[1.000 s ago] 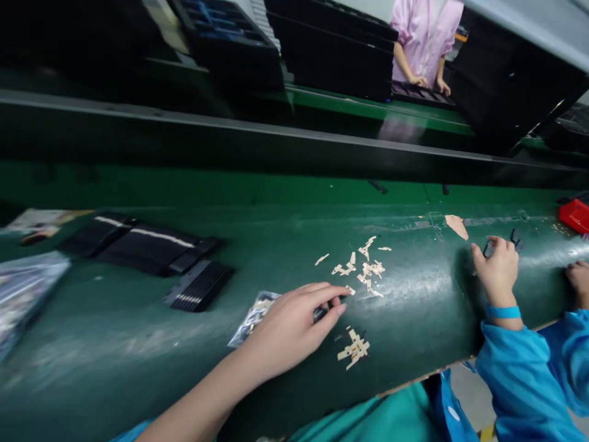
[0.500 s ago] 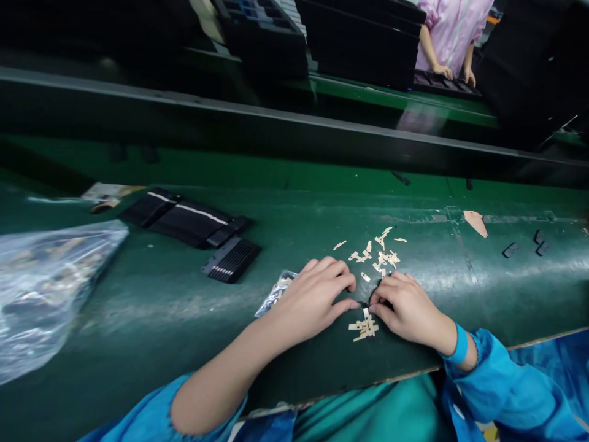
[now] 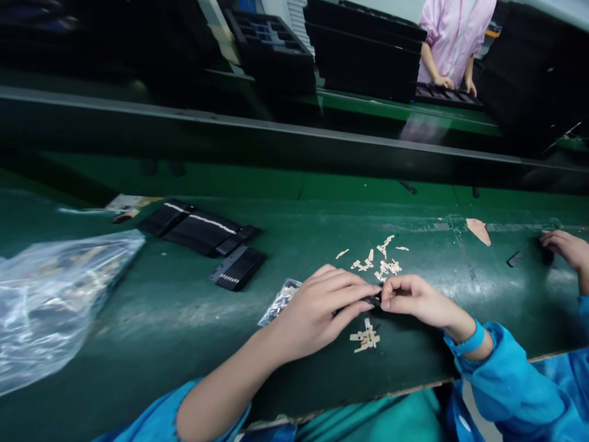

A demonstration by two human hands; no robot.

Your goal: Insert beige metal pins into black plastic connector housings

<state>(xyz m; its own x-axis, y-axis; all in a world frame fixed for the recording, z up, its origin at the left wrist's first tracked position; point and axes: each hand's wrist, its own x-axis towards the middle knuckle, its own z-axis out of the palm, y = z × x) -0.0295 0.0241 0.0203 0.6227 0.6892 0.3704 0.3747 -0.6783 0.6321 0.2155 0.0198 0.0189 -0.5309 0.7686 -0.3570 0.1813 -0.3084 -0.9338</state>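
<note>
My left hand [image 3: 322, 307] and my right hand [image 3: 411, 301] meet fingertip to fingertip just above the green bench [image 3: 184, 319]. Both pinch a small black part [image 3: 376, 300], mostly hidden by the fingers. Under them lies a little cluster of beige scraps [image 3: 365, 339], and a wider scatter of beige scraps [image 3: 377, 261] lies just beyond. A small clear packet [image 3: 280, 302] sits under my left wrist.
A large clear plastic bag [image 3: 50, 294] lies at the left. Black flat trays [image 3: 197, 226] and a ribbed black piece [image 3: 238, 268] sit mid-left. Another person's hand [image 3: 565, 248] reaches in at the right by a small black part [image 3: 514, 259]. A person in pink [image 3: 453, 37] stands beyond stacked black trays [image 3: 363, 49].
My right hand came back from the far right and joined my left. Both hands have lifted slightly off the bench, pinching the black part. Another person's hand has appeared at the right edge.
</note>
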